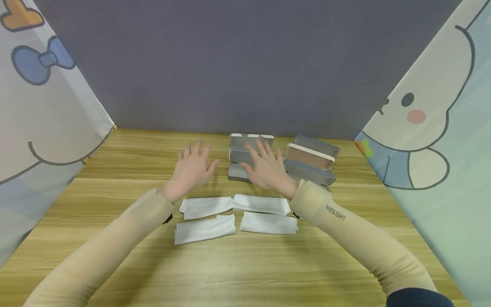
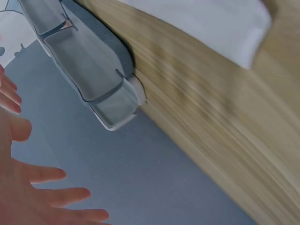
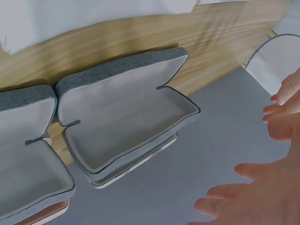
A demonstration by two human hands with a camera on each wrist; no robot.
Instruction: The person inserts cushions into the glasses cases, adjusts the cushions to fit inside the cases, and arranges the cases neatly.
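My left hand (image 1: 188, 172) is held out with spread, straight fingers and nothing in it, left of the cases. My right hand (image 1: 268, 170), also spread and holding nothing, overlaps an open grey glasses case (image 1: 238, 171) in the head view. The right wrist view shows that case's pale grey lining (image 3: 126, 108). Behind it stands a second open case with a white rim (image 1: 251, 135). To the right are another open grey case (image 1: 310, 171) and a white-rimmed one with a pinkish inside (image 1: 310, 157). Several folded white cloths (image 1: 207, 207) lie in two rows nearer the body.
The wood-grain table (image 1: 215, 273) runs back to a dark grey panel (image 1: 238, 68). Cartoon-printed sheets stand along the left side (image 1: 57, 119) and right side (image 1: 429, 128). A further grey lid (image 1: 318, 146) leans at the back right.
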